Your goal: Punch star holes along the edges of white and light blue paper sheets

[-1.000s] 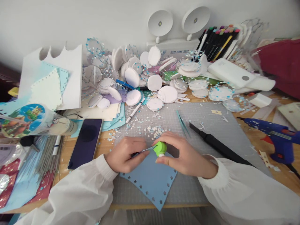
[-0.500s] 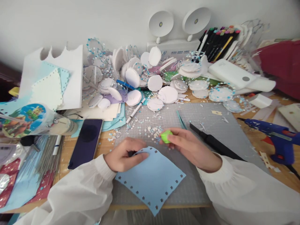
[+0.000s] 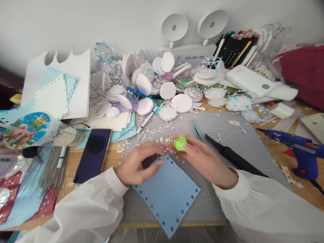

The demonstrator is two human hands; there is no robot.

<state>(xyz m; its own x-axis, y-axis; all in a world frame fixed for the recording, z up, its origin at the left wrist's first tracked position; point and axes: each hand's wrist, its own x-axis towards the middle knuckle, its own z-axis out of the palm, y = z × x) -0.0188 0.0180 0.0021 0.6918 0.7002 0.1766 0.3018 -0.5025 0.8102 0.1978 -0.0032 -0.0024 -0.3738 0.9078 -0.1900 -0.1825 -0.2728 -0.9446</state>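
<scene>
A light blue paper sheet with small flower-shaped holes along its edges lies on the grey cutting mat near the front edge. My left hand pinches the sheet's far corner, thumb on top and fingers curled over it. My right hand holds a small green hole punch between fingers and thumb, lifted just above the mat beside the sheet's far corner. Both arms wear white sleeves.
Punched confetti litters the mat. A black craft knife and teal tweezers lie right of my hands. A phone lies left, a blue glue gun right. Piled white foam discs and marker pens fill the back.
My right hand lifted the green punch off the sheet's edge and away. The blue sheet turned under my left hand, bringing a corner toward the punch.
</scene>
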